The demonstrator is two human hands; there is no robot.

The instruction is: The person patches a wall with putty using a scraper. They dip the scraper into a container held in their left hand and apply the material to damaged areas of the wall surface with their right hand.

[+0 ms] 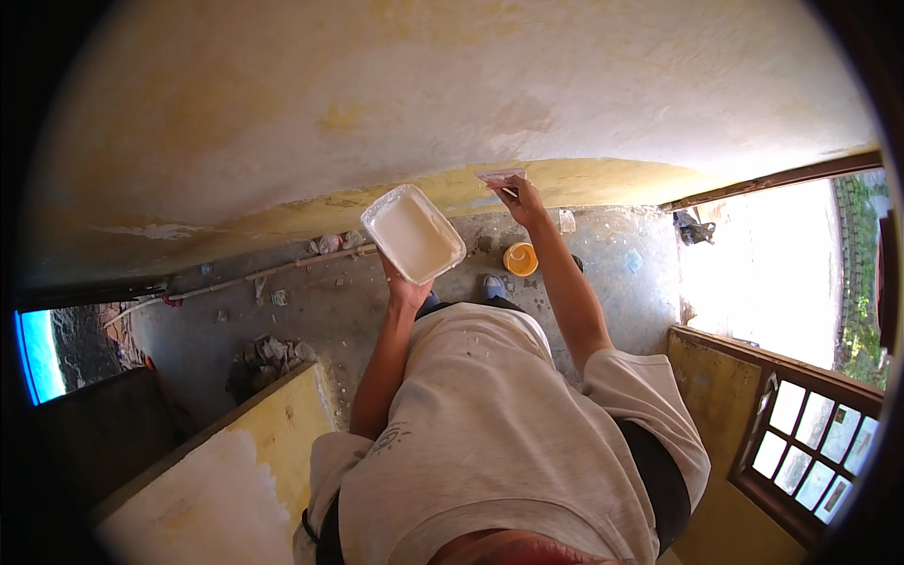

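My left hand grips a white rectangular tub from below. Inside lies a smooth cream-coloured paste, and dried smears mark the tub's rim. Up and to the right, my right hand has its fingers closed on a flat, pale pinkish scraper. The scraper is at the wall, along a yellow band of it; whether its edge touches cannot be made out. Above that band the wall is patchy white and yellow.
A yellow bucket stands on the grey floor near my foot. A long pole and crumpled bags lie by the wall's base. Behind a low wall sits a rubbish heap. A bright doorway and a paned window are at right.
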